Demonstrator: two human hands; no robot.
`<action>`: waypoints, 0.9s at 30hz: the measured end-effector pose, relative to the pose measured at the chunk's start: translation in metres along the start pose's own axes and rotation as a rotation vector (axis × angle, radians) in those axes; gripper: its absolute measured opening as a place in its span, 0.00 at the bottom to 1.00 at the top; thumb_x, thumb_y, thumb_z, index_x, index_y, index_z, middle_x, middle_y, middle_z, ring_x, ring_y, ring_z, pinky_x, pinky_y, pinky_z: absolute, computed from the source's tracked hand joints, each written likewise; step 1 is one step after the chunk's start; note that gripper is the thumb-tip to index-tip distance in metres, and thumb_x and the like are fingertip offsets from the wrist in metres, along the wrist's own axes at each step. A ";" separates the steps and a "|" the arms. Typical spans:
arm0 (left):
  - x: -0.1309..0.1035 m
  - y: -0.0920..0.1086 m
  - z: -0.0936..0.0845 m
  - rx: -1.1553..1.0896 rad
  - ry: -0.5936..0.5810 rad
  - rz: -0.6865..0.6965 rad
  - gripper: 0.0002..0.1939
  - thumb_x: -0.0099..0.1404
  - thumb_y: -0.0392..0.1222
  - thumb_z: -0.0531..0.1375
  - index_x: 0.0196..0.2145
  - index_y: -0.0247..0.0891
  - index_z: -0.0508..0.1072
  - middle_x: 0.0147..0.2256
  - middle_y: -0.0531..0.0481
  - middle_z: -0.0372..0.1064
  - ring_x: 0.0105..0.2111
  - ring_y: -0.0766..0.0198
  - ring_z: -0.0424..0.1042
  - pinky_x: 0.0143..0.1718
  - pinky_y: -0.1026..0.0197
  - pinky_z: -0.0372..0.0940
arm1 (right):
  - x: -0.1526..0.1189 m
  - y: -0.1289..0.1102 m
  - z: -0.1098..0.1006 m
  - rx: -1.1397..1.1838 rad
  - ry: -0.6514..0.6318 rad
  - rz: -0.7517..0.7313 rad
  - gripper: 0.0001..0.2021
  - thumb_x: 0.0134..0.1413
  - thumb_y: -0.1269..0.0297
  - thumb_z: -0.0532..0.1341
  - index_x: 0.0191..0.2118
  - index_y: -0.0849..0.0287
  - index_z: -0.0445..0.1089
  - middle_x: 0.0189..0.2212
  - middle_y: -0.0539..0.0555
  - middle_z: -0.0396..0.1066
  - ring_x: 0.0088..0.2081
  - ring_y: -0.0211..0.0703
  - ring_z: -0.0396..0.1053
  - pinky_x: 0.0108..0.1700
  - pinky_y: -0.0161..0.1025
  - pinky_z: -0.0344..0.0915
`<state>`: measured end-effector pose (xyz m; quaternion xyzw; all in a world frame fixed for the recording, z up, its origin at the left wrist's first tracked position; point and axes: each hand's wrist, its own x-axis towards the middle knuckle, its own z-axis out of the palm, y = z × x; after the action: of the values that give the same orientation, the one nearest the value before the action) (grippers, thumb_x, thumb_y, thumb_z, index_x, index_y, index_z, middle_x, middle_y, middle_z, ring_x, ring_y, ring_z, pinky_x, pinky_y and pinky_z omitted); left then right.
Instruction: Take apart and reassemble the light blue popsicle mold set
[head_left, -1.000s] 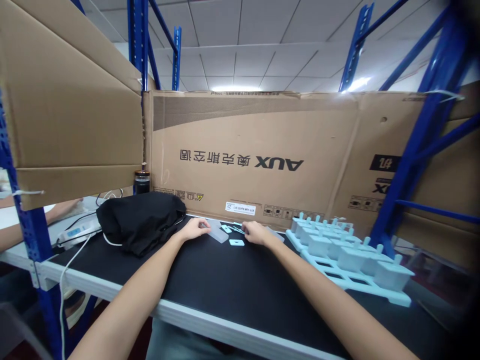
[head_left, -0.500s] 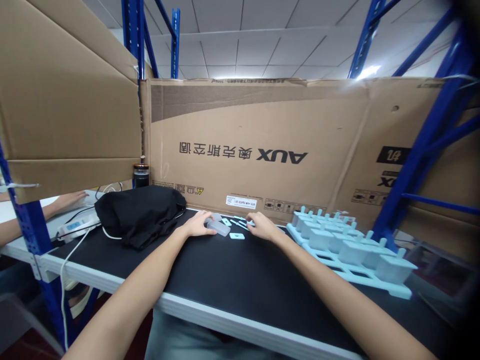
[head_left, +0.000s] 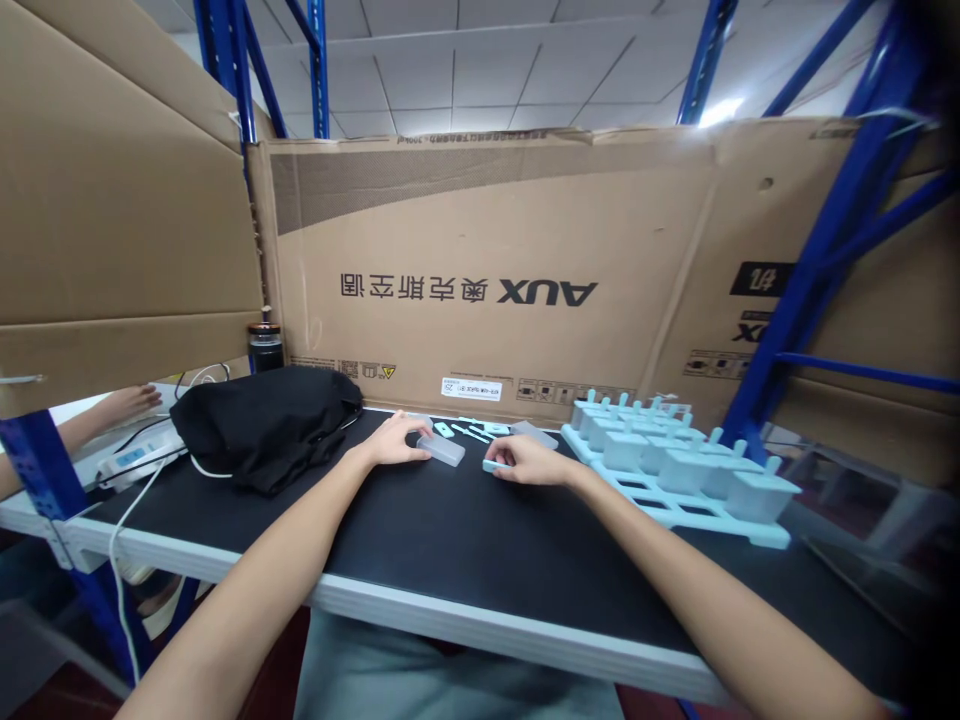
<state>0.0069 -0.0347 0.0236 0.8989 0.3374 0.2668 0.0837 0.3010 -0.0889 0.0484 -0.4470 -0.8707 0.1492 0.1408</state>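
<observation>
My left hand (head_left: 396, 440) curls around one end of a translucent popsicle mould (head_left: 444, 451) that lies on its side on the black mat. Its thumb and fingers touch the mould. Close to the right, my right hand (head_left: 531, 460) pinches a small light-blue mould lid (head_left: 493, 466) low over the mat. Behind the hands lie several light-blue sticks (head_left: 474, 432) and another light-blue lid (head_left: 444, 430). A second translucent mould (head_left: 534, 433) rests just beyond my right hand, partly hidden by it.
On the right stands a light-blue rack (head_left: 679, 512) with several filled moulds, sticks upward. A black cloth bundle (head_left: 262, 425) and a white power strip (head_left: 142, 453) lie left. A cardboard panel (head_left: 465, 220) closes the back. Another person's hand (head_left: 124, 405) shows far left.
My right hand has moved from the loose pieces toward me and now pinches the lid that lay on the mat. My left hand stays at the mould. The view has shifted slightly.
</observation>
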 end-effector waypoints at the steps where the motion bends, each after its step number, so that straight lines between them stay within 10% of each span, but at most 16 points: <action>1: 0.001 0.001 0.001 -0.044 0.035 -0.003 0.19 0.55 0.52 0.64 0.43 0.44 0.71 0.41 0.52 0.71 0.46 0.56 0.64 0.50 0.55 0.56 | -0.001 -0.001 -0.002 0.016 0.006 0.002 0.12 0.45 0.58 0.62 0.34 0.61 0.69 0.25 0.50 0.66 0.26 0.37 0.61 0.28 0.34 0.56; 11: 0.007 0.018 0.021 -0.049 -0.023 -0.049 0.32 0.51 0.59 0.65 0.50 0.42 0.69 0.48 0.44 0.67 0.52 0.48 0.60 0.53 0.47 0.56 | 0.004 -0.006 0.008 0.261 0.108 -0.010 0.14 0.51 0.52 0.57 0.34 0.60 0.65 0.24 0.48 0.66 0.24 0.36 0.63 0.27 0.34 0.59; 20: 0.015 0.032 0.031 -0.673 0.211 -0.032 0.32 0.45 0.39 0.71 0.48 0.38 0.67 0.50 0.41 0.63 0.47 0.56 0.68 0.48 0.51 0.65 | 0.009 -0.016 0.009 0.402 0.266 -0.027 0.16 0.52 0.51 0.58 0.32 0.61 0.68 0.26 0.49 0.68 0.30 0.37 0.64 0.34 0.35 0.61; 27: 0.017 0.055 0.026 -0.705 0.257 0.091 0.33 0.46 0.31 0.68 0.51 0.41 0.68 0.47 0.46 0.60 0.49 0.58 0.67 0.53 0.53 0.63 | 0.006 -0.040 0.000 0.760 0.390 -0.106 0.15 0.51 0.53 0.62 0.38 0.60 0.71 0.31 0.51 0.68 0.31 0.36 0.64 0.33 0.35 0.62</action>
<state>0.0625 -0.0645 0.0276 0.7881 0.1922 0.4808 0.3330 0.2683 -0.1062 0.0644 -0.3379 -0.7326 0.3648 0.4648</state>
